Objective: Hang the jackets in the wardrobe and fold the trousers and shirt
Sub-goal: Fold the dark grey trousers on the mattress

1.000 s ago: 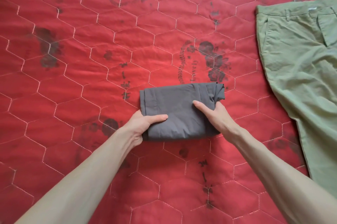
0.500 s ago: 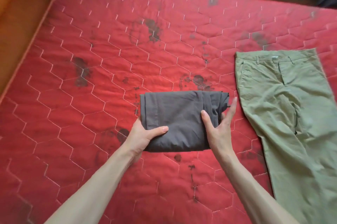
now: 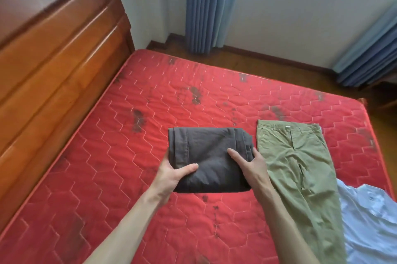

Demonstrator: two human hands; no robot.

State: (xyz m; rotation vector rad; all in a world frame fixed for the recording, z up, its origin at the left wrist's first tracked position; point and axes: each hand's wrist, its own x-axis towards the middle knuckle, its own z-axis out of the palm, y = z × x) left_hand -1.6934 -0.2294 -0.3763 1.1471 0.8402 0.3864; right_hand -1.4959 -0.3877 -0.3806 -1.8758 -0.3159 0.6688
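Two hands, left (image 3: 171,174) and right (image 3: 251,167), gripping one folded grey trousers (image 3: 206,156), one green trousers (image 3: 296,160), one white shirt (image 3: 369,220)

Left of the folded grey trousers (image 3: 206,156) I hold, the red mattress (image 3: 120,156) lies bare up to the wooden headboard (image 3: 53,70), which walls that side. Right of them the green trousers (image 3: 296,167) lie flat, just beside, with the white shirt (image 3: 369,220) beyond. Behind them, bare mattress runs to its far edge.
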